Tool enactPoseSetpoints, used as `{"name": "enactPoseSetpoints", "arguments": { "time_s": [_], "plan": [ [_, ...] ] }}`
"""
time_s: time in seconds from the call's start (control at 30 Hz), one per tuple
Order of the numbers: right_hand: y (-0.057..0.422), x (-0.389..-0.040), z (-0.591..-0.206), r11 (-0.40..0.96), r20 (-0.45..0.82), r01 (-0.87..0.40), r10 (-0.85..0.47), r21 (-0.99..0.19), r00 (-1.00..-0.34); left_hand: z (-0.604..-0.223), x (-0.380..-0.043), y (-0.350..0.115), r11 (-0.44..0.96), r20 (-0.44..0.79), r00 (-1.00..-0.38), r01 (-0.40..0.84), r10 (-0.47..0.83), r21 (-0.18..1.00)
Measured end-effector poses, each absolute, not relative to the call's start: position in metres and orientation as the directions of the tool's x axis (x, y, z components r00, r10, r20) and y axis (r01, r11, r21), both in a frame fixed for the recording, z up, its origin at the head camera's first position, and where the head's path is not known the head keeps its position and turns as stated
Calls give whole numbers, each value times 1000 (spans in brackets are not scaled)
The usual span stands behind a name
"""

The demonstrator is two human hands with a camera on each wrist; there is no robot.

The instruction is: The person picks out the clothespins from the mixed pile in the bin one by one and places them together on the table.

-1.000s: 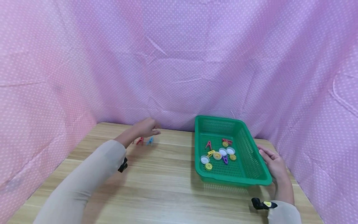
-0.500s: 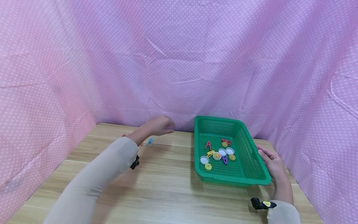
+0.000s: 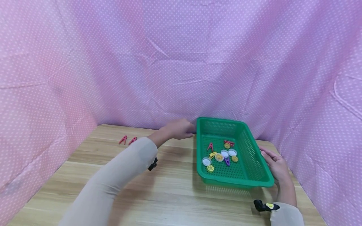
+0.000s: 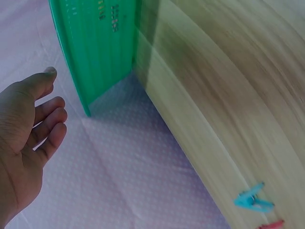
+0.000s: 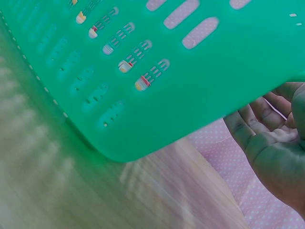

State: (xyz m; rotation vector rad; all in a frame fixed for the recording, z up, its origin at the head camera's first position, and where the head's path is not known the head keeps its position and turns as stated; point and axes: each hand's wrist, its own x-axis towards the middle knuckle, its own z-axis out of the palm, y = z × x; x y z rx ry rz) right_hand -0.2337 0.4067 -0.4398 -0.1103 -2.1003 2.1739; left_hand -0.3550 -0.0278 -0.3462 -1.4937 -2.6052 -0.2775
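Head view: right of centre, the right hand (image 3: pixel 278 168) grips the green basket (image 3: pixel 240 182); the left hand (image 3: pixel 179 128) hovers beside it. Left wrist: at left, loosely bent fingers (image 4: pixel 55 136) hold nothing. Right wrist: fingers meet the green basket at right.

High, downward head view — close wrist views — basket (image 3: pixel 253 157) in all.

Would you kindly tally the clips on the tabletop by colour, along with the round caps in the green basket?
Red clips on the tabletop: 2
Blue clip on the tabletop, seen only in the left wrist view: 1
Round caps in the green basket: 7
Total: 10
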Motion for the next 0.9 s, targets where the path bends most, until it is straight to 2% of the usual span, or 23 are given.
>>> {"name": "enactPoseSetpoints", "arguments": {
  "time_s": [0.13, 0.43, 0.7, 0.9],
  "plan": [
    [407, -234, -440, -29, 26, -31, 136, -999, -990, -347, -350, -10, 501, 167, -504, 863, 847, 64],
    [406, -233, -441, -19, 45, -48, 144, -999, -989, -352, -341, 31, 554, 83, -554, 832, 828, 25],
    [405, -233, -441, 10, 69, -68, 162, -998, -984, -364, -346, 59, 601, 7, -601, 799, 799, 38],
    [405, -233, -441, -6, 56, -58, 154, -998, -986, -370, -348, 73, 629, -64, -626, 769, 777, 113]
  ]
}}
